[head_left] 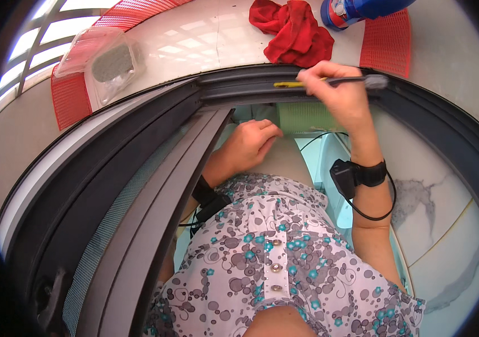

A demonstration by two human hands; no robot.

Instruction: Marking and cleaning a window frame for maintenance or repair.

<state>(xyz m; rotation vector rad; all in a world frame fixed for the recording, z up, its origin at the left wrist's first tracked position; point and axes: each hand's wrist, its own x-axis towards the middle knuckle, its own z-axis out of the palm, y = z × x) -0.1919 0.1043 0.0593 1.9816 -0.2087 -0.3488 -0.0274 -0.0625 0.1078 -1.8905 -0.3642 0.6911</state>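
My right hand (337,92) is closed around a small brush (351,81) with a yellow and black handle and grey bristles pointing right. It holds the brush just over the track of the dark grey window frame (245,84). My left hand (253,140) is below the track, beside the end of the sliding sash (155,202). Its fingers are curled in, and nothing shows in them. Beyond the frame, on the pale sill, a crumpled red cloth (292,33) lies near my right hand.
A blue bottle (357,11) lies beside the cloth. At the far left a clear plastic container (133,67) holds a grey pad (112,63). Red mesh strips (385,45) edge the sill, and metal bars (34,45) stand at the left. A marbled panel (424,146) is at the right.
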